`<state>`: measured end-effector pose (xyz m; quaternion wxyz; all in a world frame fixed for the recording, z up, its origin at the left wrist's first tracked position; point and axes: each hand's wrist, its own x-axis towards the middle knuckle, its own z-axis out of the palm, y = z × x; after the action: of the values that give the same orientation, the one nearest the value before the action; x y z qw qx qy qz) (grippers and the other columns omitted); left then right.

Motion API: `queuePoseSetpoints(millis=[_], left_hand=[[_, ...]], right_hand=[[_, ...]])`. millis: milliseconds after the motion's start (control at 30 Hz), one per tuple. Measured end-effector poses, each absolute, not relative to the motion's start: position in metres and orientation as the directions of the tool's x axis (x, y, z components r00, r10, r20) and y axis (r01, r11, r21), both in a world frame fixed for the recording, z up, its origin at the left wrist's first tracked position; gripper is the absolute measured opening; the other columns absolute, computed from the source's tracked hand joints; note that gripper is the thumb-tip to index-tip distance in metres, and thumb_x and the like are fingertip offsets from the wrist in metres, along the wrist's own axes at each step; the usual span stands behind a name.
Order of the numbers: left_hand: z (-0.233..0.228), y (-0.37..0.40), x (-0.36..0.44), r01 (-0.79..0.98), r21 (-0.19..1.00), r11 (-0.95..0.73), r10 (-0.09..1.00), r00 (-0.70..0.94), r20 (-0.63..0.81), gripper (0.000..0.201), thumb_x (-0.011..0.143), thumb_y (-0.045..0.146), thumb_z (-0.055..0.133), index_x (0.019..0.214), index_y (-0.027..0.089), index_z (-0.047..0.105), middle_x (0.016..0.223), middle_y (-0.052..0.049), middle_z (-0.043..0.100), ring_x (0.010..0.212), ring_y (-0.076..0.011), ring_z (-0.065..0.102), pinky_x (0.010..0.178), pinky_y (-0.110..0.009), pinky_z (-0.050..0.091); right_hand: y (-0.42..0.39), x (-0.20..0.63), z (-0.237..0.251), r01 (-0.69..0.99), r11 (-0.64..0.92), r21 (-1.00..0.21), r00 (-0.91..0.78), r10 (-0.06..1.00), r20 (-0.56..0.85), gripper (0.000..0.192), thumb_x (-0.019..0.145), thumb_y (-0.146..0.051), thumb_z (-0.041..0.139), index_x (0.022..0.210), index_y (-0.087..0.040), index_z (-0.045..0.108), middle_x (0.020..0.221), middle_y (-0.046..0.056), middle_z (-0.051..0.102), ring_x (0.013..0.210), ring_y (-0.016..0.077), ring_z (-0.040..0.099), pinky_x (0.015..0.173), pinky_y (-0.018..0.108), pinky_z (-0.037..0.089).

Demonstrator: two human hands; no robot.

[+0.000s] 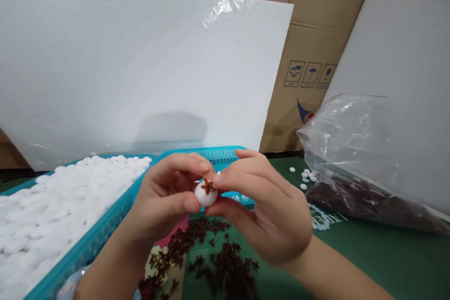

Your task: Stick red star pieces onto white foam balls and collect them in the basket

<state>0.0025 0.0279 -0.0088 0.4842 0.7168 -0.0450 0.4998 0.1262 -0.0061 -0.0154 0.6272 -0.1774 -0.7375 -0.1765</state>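
Note:
A small white ball (205,197) is pinched between both hands above the green table. On its upper side sits a brown star-shaped piece (208,186). My left hand (165,187) is closed, thumb and fingertips on the ball's left side. From the right, my right hand (263,201) is closed too, its thumb on the lower side of the ball and its index fingertip against the star piece. Below the hands lie many loose brown star-shaped pieces (227,262), some on a pink and yellow patterned surface. Whether the star piece is fixed to the ball cannot be seen.
To the left stands a blue basket (116,215) heaped with white balls (70,201). Another blue basket (225,153) is behind my hands. At right are a clear bag (372,197) of brown pieces, several white pieces (305,174) and a beaded bracelet (325,220). White boards and cardboard stand behind.

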Motion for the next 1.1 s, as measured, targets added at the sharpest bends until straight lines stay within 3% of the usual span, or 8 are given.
queuePoseSetpoints(millis=[100, 433, 633, 800, 1100], left_hand=[[-0.008, 0.028, 0.005, -0.550, 0.656, -0.516, 0.426, 0.500, 0.754, 0.017, 0.061, 0.015, 0.054, 0.075, 0.024, 0.058, 0.063, 0.003, 0.052, 0.052, -0.0041, 0.046, 0.041, -0.011, 0.040], [-0.009, 0.029, 0.003, -0.541, 0.648, -0.536, 0.394, 0.518, 0.759, 0.012, 0.061, 0.018, 0.054, 0.072, 0.022, 0.058, 0.062, 0.004, 0.052, 0.058, -0.0040, 0.049, 0.054, -0.011, 0.043], [-0.009, 0.030, -0.002, -0.477, 0.621, -0.622, 0.380, 0.509, 0.772, 0.015, 0.056, 0.024, 0.058, 0.071, 0.023, 0.057, 0.063, 0.005, 0.051, 0.057, -0.0056, 0.049, 0.051, -0.014, 0.042], [-0.005, 0.027, -0.007, -0.310, 0.505, -0.805, 0.317, 0.496, 0.808, 0.015, 0.057, 0.024, 0.056, 0.072, 0.023, 0.057, 0.062, 0.004, 0.052, 0.058, -0.0071, 0.048, 0.052, -0.016, 0.041], [-0.005, 0.026, -0.006, -0.263, 0.428, -0.864, 0.261, 0.494, 0.830, 0.016, 0.060, 0.026, 0.053, 0.075, 0.025, 0.055, 0.063, 0.004, 0.051, 0.058, -0.0075, 0.049, 0.053, -0.017, 0.042]], right_hand=[[-0.006, 0.126, -0.016, 0.501, 0.865, 0.041, -0.139, 0.034, 0.990, 0.006, 0.063, -0.015, 0.056, 0.068, -0.015, 0.053, 0.060, 0.000, 0.060, 0.058, 0.0066, 0.054, 0.071, 0.023, 0.039], [-0.007, 0.123, -0.017, 0.537, 0.841, 0.066, -0.121, 0.000, 0.993, 0.007, 0.064, -0.022, 0.055, 0.066, -0.016, 0.052, 0.056, -0.003, 0.058, 0.055, 0.0050, 0.054, 0.072, 0.023, 0.039], [-0.005, 0.124, -0.019, 0.504, 0.859, 0.095, -0.105, -0.048, 0.993, 0.003, 0.064, -0.015, 0.054, 0.062, -0.014, 0.052, 0.054, -0.001, 0.059, 0.056, 0.0064, 0.055, 0.067, 0.023, 0.043], [-0.003, 0.123, -0.019, 0.394, 0.913, 0.107, -0.079, -0.082, 0.993, 0.006, 0.064, -0.012, 0.054, 0.059, -0.010, 0.052, 0.051, 0.003, 0.058, 0.055, 0.0076, 0.054, 0.051, 0.018, 0.046], [-0.005, 0.123, -0.016, 0.463, 0.875, 0.142, -0.106, -0.105, 0.989, 0.008, 0.066, -0.014, 0.052, 0.059, -0.010, 0.053, 0.051, 0.001, 0.058, 0.053, 0.0071, 0.053, 0.056, 0.019, 0.046]])
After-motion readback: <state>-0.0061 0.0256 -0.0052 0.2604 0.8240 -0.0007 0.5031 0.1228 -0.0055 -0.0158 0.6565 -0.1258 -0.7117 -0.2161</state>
